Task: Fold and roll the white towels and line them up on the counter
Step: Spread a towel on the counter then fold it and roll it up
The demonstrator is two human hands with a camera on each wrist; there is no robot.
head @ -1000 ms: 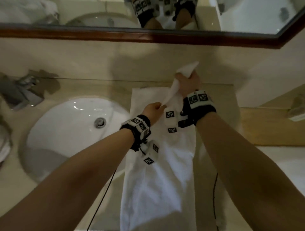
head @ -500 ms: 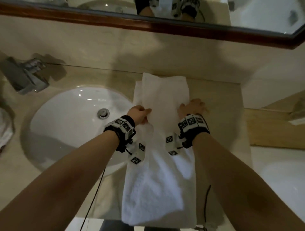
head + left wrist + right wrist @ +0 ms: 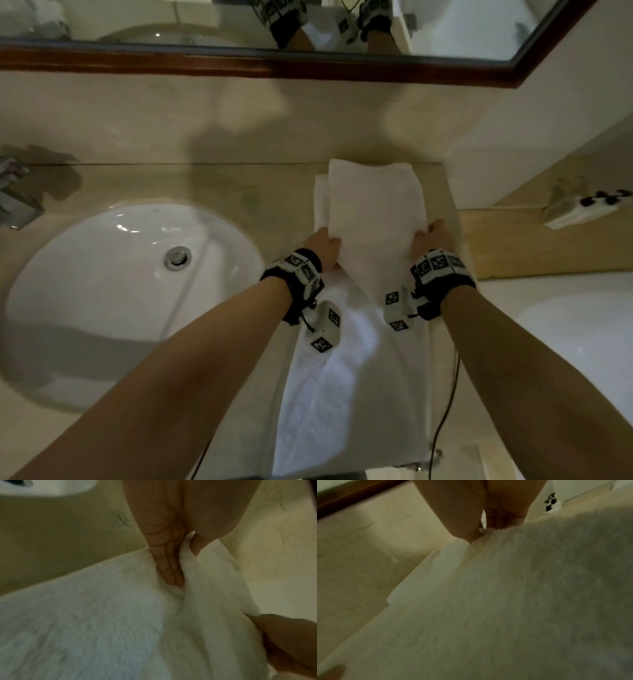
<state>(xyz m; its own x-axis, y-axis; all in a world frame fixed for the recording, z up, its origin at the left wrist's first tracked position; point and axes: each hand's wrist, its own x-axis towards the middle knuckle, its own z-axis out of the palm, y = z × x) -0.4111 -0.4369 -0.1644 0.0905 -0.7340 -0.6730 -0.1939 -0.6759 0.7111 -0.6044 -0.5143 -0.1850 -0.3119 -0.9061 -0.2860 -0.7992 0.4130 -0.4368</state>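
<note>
A long white towel (image 3: 352,394) lies lengthwise on the beige counter (image 3: 239,192), right of the sink. Its far end is folded back toward me as a flat flap (image 3: 373,205). My left hand (image 3: 325,248) pinches the flap's left edge. In the left wrist view the left hand (image 3: 183,561) has its thumb on top of the towel (image 3: 102,615) and its fingers (image 3: 169,572) tucked underneath. My right hand (image 3: 432,238) grips the flap's right edge. In the right wrist view the right hand (image 3: 481,532) pinches the towel (image 3: 505,601) between thumb and fingers.
The white oval sink (image 3: 102,308) with its drain fills the left. A chrome tap (image 3: 13,202) sits at the far left. A wood-framed mirror (image 3: 308,66) runs above the wall. To the right are a wooden ledge (image 3: 531,246) and a white holder (image 3: 579,209).
A second ago my right hand held the towel's far end bunched up off the counter. That end now lies folded flat, and both hands have moved apart to the flap's side edges.
</note>
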